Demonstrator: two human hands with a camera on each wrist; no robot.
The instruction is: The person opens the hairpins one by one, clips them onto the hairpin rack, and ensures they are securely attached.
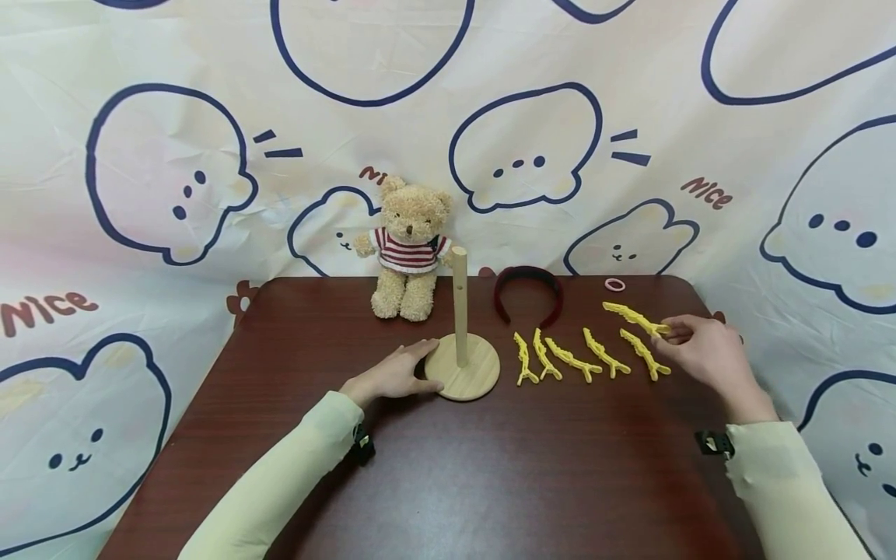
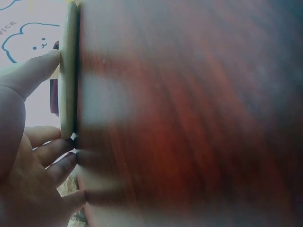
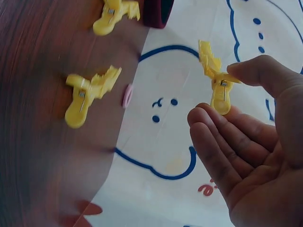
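The left hand (image 1: 393, 375), fingers spread, touches the round-based pale wooden stand (image 1: 461, 334); the right hand (image 1: 707, 354) pinches a yellow, jagged plastic clip (image 1: 633, 316); five matching clips (image 1: 573, 360) lie nearby.

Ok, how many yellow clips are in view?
6: one clip pinched in the right hand, five clips in a row on the table, right of the wooden stand.

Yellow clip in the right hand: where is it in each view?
Head: yellow clip right of centre, in the right hand.
Left wrist: not in it.
Right wrist: yellow clip upper right, by the thumb.
Shared landmark: brown table.
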